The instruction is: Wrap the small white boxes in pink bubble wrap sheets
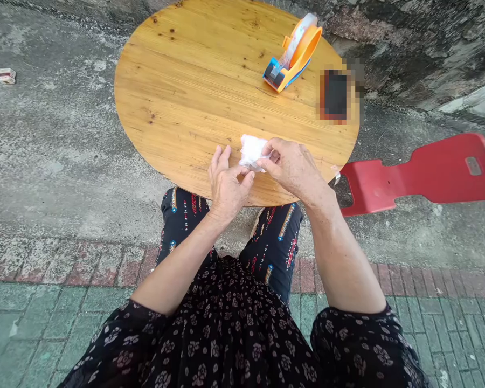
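Observation:
A small, crumpled white packet (252, 151), perhaps tissue or thin plastic, lies near the front edge of the round wooden table (194, 86). My right hand (293, 166) pinches its right side between thumb and forefinger. At the packet's lower left edge, my left hand (228, 186) closes thumb and forefinger on it, while its other fingers stretch forward over the wood. The fingers cover part of the packet, and what is inside it cannot be seen.
An orange tape dispenser (293, 54) with a tape roll stands at the table's back right. Nearby is a pixelated dark object (335, 96). A red plastic chair or stool (424, 172) is to the right. A small box (7, 76) lies on the ground at left.

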The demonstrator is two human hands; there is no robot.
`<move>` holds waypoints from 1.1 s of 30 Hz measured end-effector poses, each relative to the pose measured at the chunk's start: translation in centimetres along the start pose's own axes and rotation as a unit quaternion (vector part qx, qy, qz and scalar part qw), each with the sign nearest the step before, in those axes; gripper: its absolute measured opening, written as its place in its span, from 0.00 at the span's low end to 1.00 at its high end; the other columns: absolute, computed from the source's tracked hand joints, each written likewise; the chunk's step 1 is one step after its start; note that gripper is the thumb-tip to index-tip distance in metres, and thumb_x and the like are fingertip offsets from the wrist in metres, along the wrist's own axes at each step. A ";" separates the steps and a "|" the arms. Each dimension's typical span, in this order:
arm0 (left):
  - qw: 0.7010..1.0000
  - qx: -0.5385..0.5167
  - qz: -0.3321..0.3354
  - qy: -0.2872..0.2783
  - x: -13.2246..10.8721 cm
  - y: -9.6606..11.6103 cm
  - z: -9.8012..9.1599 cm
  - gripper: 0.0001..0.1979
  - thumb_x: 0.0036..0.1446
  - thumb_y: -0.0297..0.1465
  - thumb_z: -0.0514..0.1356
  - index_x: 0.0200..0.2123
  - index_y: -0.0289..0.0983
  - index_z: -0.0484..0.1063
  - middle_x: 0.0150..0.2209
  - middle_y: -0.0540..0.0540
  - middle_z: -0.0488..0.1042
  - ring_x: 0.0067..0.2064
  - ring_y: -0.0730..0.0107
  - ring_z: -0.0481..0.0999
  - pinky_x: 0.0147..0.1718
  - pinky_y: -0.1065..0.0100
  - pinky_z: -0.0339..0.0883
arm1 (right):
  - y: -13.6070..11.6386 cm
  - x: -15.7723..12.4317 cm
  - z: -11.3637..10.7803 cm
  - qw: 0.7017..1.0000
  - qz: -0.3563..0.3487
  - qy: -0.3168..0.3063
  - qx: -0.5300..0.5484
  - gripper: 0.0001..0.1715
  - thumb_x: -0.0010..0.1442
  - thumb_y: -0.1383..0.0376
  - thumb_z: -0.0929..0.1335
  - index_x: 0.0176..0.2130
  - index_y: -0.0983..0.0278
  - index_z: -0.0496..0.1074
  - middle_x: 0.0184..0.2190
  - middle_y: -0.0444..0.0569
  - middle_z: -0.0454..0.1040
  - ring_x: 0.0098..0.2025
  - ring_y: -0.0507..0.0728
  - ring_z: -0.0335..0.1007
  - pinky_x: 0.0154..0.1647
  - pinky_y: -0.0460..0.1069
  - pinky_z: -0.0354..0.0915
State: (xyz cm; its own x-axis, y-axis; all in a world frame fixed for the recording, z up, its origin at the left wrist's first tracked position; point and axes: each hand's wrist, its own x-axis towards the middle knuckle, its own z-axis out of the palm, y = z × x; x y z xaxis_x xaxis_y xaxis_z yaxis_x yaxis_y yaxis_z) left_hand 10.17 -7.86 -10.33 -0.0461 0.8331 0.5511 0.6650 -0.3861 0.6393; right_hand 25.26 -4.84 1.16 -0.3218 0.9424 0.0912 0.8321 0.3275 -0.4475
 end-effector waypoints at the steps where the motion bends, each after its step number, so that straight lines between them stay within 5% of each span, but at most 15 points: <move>1: 1.000 -0.003 -0.001 0.001 0.1 0.0 0.0 0.09 0.58 0.38 0.62 0.31 0.39 0.74 0.65 0.46 0.59 0.66 0.45 0.53 0.59 0.34 0.53 | 0.0 0.0 0.0 1.000 0.002 0.001 -0.004 0.05 0.56 0.64 0.68 0.35 0.61 0.72 0.28 0.47 0.74 0.31 0.57 0.68 0.37 0.53 0.61; 11: 0.981 0.035 -0.170 -0.090 1.9 3.1 -1.4 0.03 0.52 0.32 0.65 0.29 0.39 0.77 0.64 0.47 0.61 0.68 0.49 0.51 0.64 0.45 0.47 | -0.3 -0.1 0.0 0.999 0.015 -0.011 -0.029 0.07 0.57 0.63 0.67 0.37 0.61 0.72 0.28 0.47 0.74 0.31 0.57 0.68 0.36 0.52 0.61; 33: 0.993 -0.005 -0.100 -0.063 1.0 1.6 -2.6 0.01 0.52 0.29 0.63 0.30 0.39 0.76 0.57 0.45 0.69 0.63 0.50 0.60 0.61 0.43 0.54 | 0.0 -0.2 0.4 0.998 0.014 -0.010 -0.065 0.09 0.59 0.63 0.67 0.41 0.62 0.71 0.32 0.49 0.77 0.35 0.60 0.71 0.37 0.53 0.60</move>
State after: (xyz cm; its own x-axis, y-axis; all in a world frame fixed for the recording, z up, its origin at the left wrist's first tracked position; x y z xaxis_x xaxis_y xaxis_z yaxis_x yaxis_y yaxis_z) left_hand 9.25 -8.69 -7.35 -0.0829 0.9363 0.3413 0.6445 -0.2109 0.7350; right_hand 25.13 -5.01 0.78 -0.3067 0.9498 0.0614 0.8918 0.3093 -0.3302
